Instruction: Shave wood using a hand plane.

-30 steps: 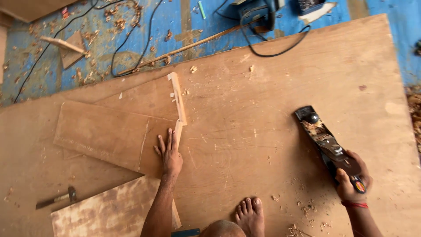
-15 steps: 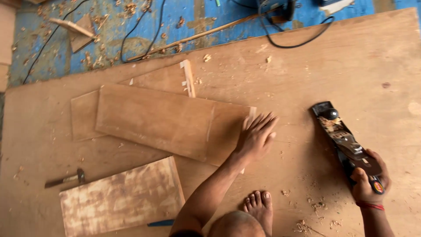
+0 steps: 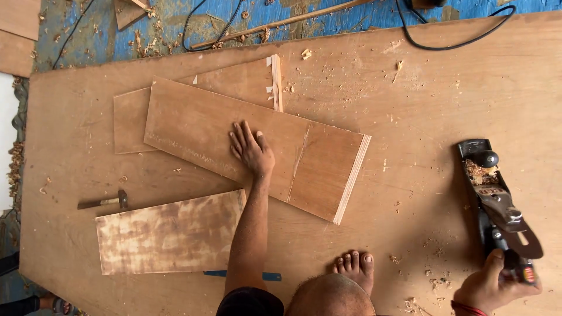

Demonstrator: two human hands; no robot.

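My left hand (image 3: 252,150) lies flat, fingers spread, on a long brown plywood board (image 3: 193,126) that rests at a slant on the big plywood sheet (image 3: 421,99). Under that board sits a second, flatter board (image 3: 132,120) with a thin wood strip (image 3: 276,82) along its right edge. My right hand (image 3: 490,285) grips the rear handle of a black metal hand plane (image 3: 494,196) standing on the sheet at the far right, with shavings in its mouth. My bare foot (image 3: 354,269) rests on the sheet near the bottom.
A pale stained board (image 3: 170,233) lies at lower left, a small hammer (image 3: 105,201) beside it. Black cables (image 3: 451,44) and a long stick (image 3: 281,23) cross the blue floor (image 3: 351,17) beyond the sheet. Wood shavings are scattered around the plane. Another person's foot (image 3: 55,304) shows at bottom left.
My left hand has slid from the board's right end to its middle. The board has shifted right across the sheet. My right hand stays on the plane.
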